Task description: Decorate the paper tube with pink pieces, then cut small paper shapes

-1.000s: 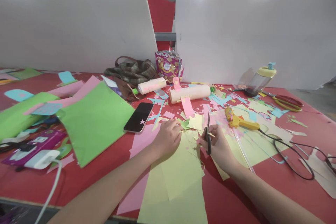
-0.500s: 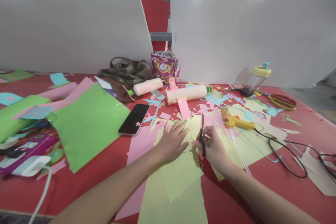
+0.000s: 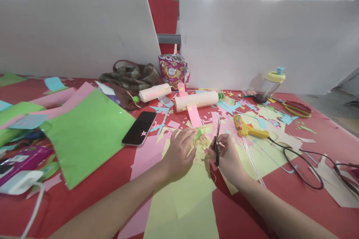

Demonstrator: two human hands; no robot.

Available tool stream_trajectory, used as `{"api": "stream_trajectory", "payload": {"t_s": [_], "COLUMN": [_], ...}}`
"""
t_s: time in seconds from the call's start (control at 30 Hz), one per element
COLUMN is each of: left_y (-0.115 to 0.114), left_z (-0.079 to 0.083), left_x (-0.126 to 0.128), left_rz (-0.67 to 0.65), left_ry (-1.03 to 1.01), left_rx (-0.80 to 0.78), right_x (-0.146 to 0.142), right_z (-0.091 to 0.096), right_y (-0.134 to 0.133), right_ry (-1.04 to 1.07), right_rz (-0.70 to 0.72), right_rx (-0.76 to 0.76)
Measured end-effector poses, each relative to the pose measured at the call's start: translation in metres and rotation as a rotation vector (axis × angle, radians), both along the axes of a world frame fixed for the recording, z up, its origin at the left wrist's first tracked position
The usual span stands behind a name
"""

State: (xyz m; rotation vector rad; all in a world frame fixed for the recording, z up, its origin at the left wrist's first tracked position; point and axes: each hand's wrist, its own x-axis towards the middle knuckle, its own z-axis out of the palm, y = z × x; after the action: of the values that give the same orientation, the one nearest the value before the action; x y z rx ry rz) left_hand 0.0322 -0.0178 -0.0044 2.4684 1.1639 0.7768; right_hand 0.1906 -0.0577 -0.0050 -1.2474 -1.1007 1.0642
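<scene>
My right hand (image 3: 228, 157) is closed round a small pair of black-handled scissors (image 3: 217, 149), with the blades pointing up and away from me. My left hand (image 3: 181, 151) rests with its fingers stretched out over pale yellow paper (image 3: 195, 194). Small yellow cut scraps (image 3: 201, 142) lie just beyond its thumb, between the two hands. A bit of green paper (image 3: 199, 133) shows by the left fingertips. Pink paper (image 3: 140, 179) sticks out from under the yellow sheets on the left.
A phone (image 3: 140, 128) and a green sheet (image 3: 92, 138) lie to the left. Ahead are two wrapped rolls, one a cream roll (image 3: 198, 101) with pink strips, and a snack bag (image 3: 174, 71). A yellow glue gun (image 3: 249, 129) with a black cord, a jar (image 3: 269, 86) and red-and-yellow-handled tools (image 3: 297, 108) are to the right.
My left hand has drawn back slightly from the scraps, showing more of them. The scissors stay in my right hand. The whole view has shifted a little.
</scene>
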Motion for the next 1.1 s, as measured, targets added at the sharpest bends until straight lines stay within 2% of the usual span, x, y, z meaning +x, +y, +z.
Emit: {"api": "stream_trajectory", "payload": {"t_s": [0.1, 0.27, 0.33, 0.43, 0.53, 0.63, 0.77, 1.0, 1.1], "left_y": [-0.004, -0.012, -0.016, -0.021, -0.024, -0.023, -0.021, -0.02, -0.02], "left_z": [0.003, 0.008, 0.011, 0.016, 0.018, 0.016, 0.011, 0.005, 0.006], "left_x": [-0.003, -0.006, -0.005, -0.004, -0.004, -0.003, -0.002, 0.003, 0.006], "left_rz": [-0.02, -0.255, -0.343, -0.445, -0.477, -0.478, -0.413, -0.168, -0.123], "left_ry": [-0.148, -0.352, -0.371, -0.369, -0.407, -0.479, -0.559, -0.708, -0.791], "left_rx": [-0.191, -0.532, -0.643, -0.709, -0.746, -0.809, -0.911, -1.057, -1.113], "right_x": [0.001, 0.002, 0.002, 0.004, 0.004, 0.004, 0.004, 0.001, 0.001], "right_z": [0.002, 0.006, 0.007, 0.008, 0.006, 0.006, 0.007, 0.003, 0.0], "right_y": [0.001, 0.002, 0.003, 0.003, 0.004, 0.005, 0.004, 0.002, 0.002], "right_ry": [0.013, 0.08, 0.092, 0.117, 0.13, 0.111, 0.079, 0.014, 0.026], "right_rz": [-0.045, -0.079, -0.094, -0.114, -0.116, -0.117, -0.108, -0.045, -0.003], "right_rx": [0.005, 0.033, 0.04, 0.042, 0.05, 0.064, 0.065, 0.084, 0.064]}}
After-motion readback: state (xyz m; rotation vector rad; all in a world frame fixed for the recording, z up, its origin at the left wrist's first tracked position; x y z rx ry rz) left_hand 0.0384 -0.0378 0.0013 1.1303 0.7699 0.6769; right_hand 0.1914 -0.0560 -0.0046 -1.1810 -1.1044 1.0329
